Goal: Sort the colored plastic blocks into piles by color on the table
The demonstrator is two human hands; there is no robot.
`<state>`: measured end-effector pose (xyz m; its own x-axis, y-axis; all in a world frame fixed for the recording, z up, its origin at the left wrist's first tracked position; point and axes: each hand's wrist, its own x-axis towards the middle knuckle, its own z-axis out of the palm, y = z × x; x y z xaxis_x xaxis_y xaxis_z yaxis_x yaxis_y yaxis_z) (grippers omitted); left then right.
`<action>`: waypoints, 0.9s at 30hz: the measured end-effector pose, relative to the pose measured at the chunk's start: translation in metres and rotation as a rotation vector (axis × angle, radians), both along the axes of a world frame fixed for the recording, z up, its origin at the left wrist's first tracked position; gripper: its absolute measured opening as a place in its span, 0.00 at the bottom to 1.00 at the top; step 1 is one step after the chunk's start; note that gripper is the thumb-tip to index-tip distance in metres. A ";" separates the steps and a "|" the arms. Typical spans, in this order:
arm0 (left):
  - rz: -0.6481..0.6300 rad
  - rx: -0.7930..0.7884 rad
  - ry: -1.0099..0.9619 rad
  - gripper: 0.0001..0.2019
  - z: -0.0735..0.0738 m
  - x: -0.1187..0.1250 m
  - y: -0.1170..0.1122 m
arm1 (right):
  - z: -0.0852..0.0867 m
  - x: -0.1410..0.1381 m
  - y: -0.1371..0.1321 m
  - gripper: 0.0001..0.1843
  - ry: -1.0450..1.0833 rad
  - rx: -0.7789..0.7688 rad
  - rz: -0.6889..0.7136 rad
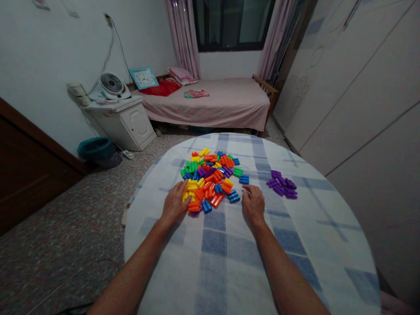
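Observation:
A heap of small plastic blocks [211, 175] in red, orange, yellow, green, blue and purple lies on a round table with a blue-checked white cloth [229, 258]. My left hand [175, 203] rests palm down at the heap's near left edge, fingers stretched out against yellow and orange blocks. My right hand [253, 203] rests on the cloth to the right of the heap, fingers loosely curled, close to a pair of blue blocks [234, 197]; nothing shows in it. A separate small group of purple blocks [282, 184] lies further right.
Beyond the table stand a bed with a pink cover [216, 103], a white bedside cabinet [123, 122] with a fan [111, 84], and a teal basin [95, 148] on the floor. White wardrobe doors [361, 87] line the right side. A dark wooden door [29, 175] is at the left.

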<state>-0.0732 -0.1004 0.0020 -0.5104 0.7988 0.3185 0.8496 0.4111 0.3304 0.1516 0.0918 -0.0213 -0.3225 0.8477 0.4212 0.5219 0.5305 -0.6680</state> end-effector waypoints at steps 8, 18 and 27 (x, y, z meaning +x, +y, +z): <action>0.080 0.110 0.032 0.13 0.000 -0.009 0.001 | 0.006 0.000 -0.003 0.16 -0.002 -0.026 0.003; 0.429 -0.019 0.165 0.17 0.000 -0.058 0.002 | 0.008 0.000 -0.002 0.16 -0.005 -0.030 0.012; 0.048 0.185 0.066 0.21 0.018 -0.059 0.064 | 0.008 0.001 -0.003 0.15 0.007 -0.018 0.014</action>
<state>-0.1319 -0.0368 0.0202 -0.5193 0.6988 0.4919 0.8530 0.3885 0.3486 0.1521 0.0885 -0.0131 -0.3312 0.8506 0.4084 0.5101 0.5255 -0.6809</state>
